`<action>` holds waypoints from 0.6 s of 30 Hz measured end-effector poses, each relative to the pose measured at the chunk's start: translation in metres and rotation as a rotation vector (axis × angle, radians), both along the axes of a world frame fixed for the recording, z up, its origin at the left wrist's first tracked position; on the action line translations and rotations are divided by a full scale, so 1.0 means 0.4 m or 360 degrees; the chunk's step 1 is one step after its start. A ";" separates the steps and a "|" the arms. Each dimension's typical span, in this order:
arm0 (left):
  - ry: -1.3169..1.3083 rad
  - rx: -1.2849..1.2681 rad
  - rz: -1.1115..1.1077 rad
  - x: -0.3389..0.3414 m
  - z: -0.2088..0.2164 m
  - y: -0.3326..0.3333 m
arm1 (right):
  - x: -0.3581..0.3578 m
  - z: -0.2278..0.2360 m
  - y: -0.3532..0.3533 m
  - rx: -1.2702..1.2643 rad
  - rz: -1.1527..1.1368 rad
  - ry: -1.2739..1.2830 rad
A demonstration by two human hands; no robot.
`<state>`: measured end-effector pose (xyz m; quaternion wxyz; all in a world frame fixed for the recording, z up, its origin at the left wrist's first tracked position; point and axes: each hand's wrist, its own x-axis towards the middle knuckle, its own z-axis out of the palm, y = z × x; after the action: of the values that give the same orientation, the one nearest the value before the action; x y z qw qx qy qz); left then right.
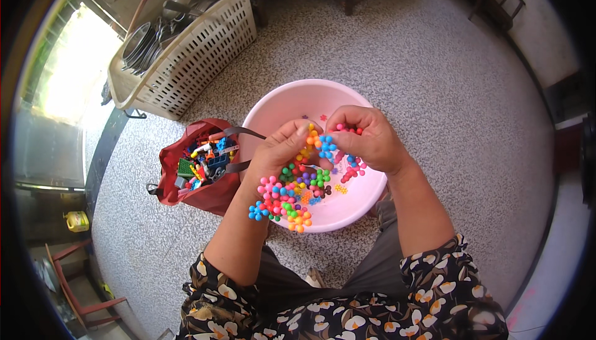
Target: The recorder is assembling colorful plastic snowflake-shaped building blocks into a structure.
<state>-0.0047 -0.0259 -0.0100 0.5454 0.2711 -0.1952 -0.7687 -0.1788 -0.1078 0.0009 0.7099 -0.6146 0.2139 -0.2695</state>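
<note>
My left hand [279, 152] is closed, pinching a chain of joined flower-shaped plastic toy pieces [287, 208] in many colours. The chain hangs beside my left wrist, over the near left rim of a pink basin [285, 97]. My right hand [372, 141] is also closed on flower-shaped pieces; a blue one [326, 147] shows at its fingertips, against an orange piece [313, 138] at my left fingers. Pink and blue pieces [354, 167] hang below my right hand. Loose flower pieces [341, 188] lie in the basin. My fingers partly hide the joins.
A red cloth bag [208, 200] full of mixed toys stands left of the basin, its dark handles [245, 132] reaching the rim. Farther back is a white slotted basket [198, 45] with pans. A reddish chair [77, 290] stands at the lower left. The floor [447, 92] is speckled grey.
</note>
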 end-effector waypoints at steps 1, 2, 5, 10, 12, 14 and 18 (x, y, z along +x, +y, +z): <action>-0.0006 -0.0013 0.0013 -0.004 0.000 0.000 | -0.001 -0.003 -0.001 -0.0001 -0.0002 0.0002; -0.0003 -0.0014 0.0011 -0.006 0.002 0.001 | -0.003 -0.008 -0.003 -0.0031 -0.0012 -0.0018; 0.0029 0.0041 0.0027 -0.011 0.003 0.003 | -0.003 -0.008 -0.001 -0.0099 -0.0026 -0.0045; 0.0329 -0.0017 0.0138 -0.013 -0.024 0.004 | 0.003 -0.004 0.000 -0.0305 -0.0188 -0.0001; 0.0294 0.0032 0.0178 -0.004 -0.011 0.007 | -0.011 -0.016 -0.016 -0.0113 -0.0324 -0.0114; 0.0322 0.0029 0.0235 0.004 -0.010 0.006 | -0.012 -0.002 -0.015 -0.0036 -0.0257 -0.0153; 0.0242 -0.0029 0.0167 0.007 -0.010 0.006 | -0.012 0.014 -0.004 0.0335 -0.0142 -0.0178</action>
<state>-0.0020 -0.0237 -0.0141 0.6006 0.2168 -0.1458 -0.7557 -0.1837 -0.1095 0.0065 0.7685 -0.5107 0.2283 -0.3107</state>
